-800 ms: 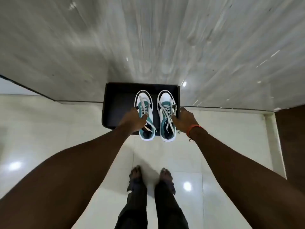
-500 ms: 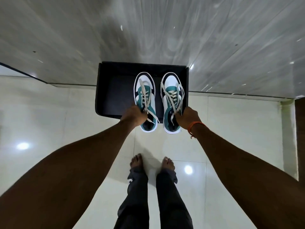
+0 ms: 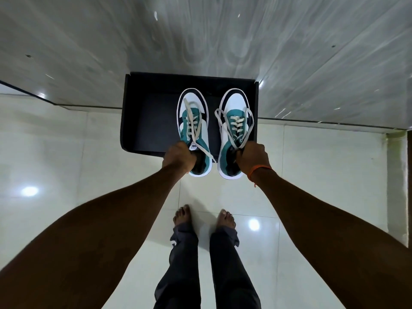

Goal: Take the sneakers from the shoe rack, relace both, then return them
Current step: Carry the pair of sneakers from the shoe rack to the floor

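We hold the two teal-and-white canvas sneakers, one per hand: the left sneaker (image 3: 193, 130) in our left hand (image 3: 178, 157), the right sneaker (image 3: 235, 132) in our right hand (image 3: 254, 157), each hand closed around the heel collar. Toes point away from the hands, over the black open shoe rack (image 3: 151, 117). The loose cream laces (image 3: 223, 121) dangle; they could snag the rack's edge or trail underfoot on the glossy tiled floor (image 3: 66, 163).

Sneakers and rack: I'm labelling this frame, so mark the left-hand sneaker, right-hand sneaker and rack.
Left-hand sneaker (image 3: 193, 118): head view, laced tongue.
Right-hand sneaker (image 3: 236, 101): head view, white toe.
Rack (image 3: 153, 121): head view, bare dark shelf.
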